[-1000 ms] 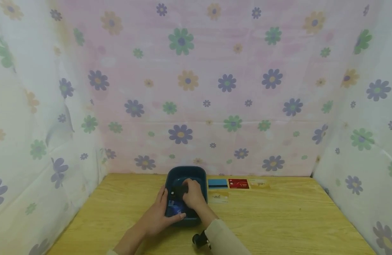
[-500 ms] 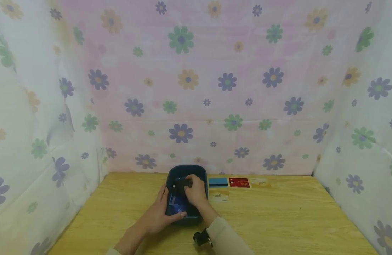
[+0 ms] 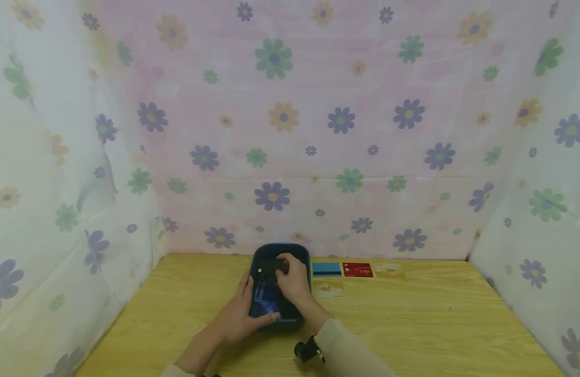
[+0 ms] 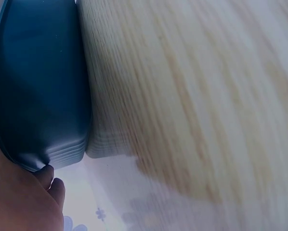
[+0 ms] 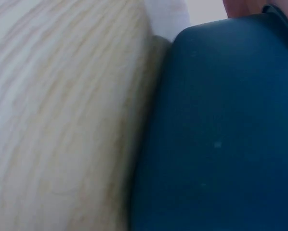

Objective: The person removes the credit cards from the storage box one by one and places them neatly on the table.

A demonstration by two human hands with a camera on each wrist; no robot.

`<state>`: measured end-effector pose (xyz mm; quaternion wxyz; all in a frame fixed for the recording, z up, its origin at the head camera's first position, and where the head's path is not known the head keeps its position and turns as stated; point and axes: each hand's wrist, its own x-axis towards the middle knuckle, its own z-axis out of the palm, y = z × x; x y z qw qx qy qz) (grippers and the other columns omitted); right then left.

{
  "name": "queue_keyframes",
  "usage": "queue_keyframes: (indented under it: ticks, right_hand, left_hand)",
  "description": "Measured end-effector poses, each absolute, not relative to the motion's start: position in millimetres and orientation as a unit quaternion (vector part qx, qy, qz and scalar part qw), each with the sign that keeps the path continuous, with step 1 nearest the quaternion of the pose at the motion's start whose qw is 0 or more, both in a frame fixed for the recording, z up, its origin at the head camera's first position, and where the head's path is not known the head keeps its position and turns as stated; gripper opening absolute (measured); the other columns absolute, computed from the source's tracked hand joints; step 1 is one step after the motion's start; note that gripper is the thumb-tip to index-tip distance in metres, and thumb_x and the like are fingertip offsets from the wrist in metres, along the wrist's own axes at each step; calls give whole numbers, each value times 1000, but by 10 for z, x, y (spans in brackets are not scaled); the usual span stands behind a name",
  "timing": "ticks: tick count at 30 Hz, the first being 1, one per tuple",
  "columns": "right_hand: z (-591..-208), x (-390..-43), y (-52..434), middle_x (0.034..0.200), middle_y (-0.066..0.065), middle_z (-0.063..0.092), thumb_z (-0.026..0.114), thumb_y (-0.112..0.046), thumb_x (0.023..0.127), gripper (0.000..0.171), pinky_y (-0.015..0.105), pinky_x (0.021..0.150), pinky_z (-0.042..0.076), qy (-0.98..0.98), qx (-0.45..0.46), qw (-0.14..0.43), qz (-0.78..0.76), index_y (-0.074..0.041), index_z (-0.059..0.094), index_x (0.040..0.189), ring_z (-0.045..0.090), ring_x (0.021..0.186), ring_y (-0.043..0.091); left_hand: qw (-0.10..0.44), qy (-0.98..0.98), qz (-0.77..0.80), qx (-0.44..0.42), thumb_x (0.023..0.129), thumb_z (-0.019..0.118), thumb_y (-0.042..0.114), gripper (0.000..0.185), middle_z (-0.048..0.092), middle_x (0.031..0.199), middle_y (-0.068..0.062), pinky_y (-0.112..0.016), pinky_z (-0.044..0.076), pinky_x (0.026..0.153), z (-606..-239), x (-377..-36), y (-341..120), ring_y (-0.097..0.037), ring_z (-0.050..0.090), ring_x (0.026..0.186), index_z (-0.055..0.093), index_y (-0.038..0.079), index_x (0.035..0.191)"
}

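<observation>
A dark blue plastic tray [image 3: 304,251] stands on the wooden table [image 3: 412,324] near the back wall. My left hand [image 3: 244,314] grips the tray's left and near edge, thumb over the rim. My right hand [image 3: 294,283] reaches into the tray and pinches a black card [image 3: 269,268] at its far end. A blue card [image 3: 266,303] lies inside the tray between the hands. The left wrist view shows the tray's outer wall [image 4: 38,86] against my palm. The right wrist view is filled by the tray's wall [image 5: 221,139] and the tabletop.
To the right of the tray lie several cards: a blue one [image 3: 326,269], a red VIP one [image 3: 358,269], a gold one [image 3: 390,270] and a pale one [image 3: 328,290]. Flowered cloth walls [image 3: 290,131] close in the table on three sides.
My right hand has shifted slightly toward the tray's far end with the black card. The left hand keeps its hold on the tray.
</observation>
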<state>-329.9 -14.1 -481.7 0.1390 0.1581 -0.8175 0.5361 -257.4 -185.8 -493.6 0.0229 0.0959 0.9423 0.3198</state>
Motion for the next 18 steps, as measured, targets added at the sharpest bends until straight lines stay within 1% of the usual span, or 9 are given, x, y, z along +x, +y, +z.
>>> queue_keyframes:
  ticks: [4,6,9,11,12,15,18]
  right_hand:
    - [-4726,-3252,-106,87,8,59,65,9,91,32,25,53,50,-816,158,138,539,-1,67,122,54,52,9]
    - [-4674,-3230,-86,95,10,64,65,7,91,33,27,59,50,-819,163,142,531,-3,68,122,58,62,12]
    - [-4601,-3192,-45,109,13,68,66,6,90,33,33,67,54,-821,172,138,527,-5,68,121,67,83,22]
    - [-4568,-3168,-7,116,15,66,65,6,90,33,36,72,54,-819,177,132,530,-5,68,121,68,97,29]
    - [-4555,-3157,15,117,15,65,64,6,90,33,37,72,54,-816,179,125,535,-5,68,122,67,101,32]
    - [-4528,-3133,83,118,17,62,63,8,91,34,35,67,55,-807,188,112,549,-3,67,122,66,101,36]
    - [-4517,-3113,158,119,18,61,63,9,90,35,32,62,56,-804,191,105,554,-3,67,123,66,97,33]
  left_hand:
    - [25,941,323,94,84,68,73,124,-6,171,-18,-63,40,109,-4949,-2572,-1847,-48,35,146,7,0,163]
    - [26,940,328,91,84,68,73,125,-6,171,-18,-63,40,109,-4953,-2569,-1844,-48,35,145,6,0,164]
    - [28,937,337,87,84,69,72,125,-7,171,-18,-64,39,109,-4956,-2565,-1849,-49,34,145,5,1,164]
    - [27,937,337,88,84,69,72,125,-8,171,-16,-64,39,110,-4958,-2564,-1857,-49,33,146,4,2,164]
    - [25,937,335,89,84,69,72,125,-8,171,-16,-64,39,110,-4958,-2564,-1860,-49,33,146,4,3,164]
    - [19,938,333,93,83,69,73,125,-9,172,-13,-63,38,111,-4964,-2571,-1873,-47,32,147,3,4,165]
    - [16,940,328,93,82,69,75,126,-9,172,-12,-63,39,111,-4967,-2576,-1870,-47,33,147,3,5,165]
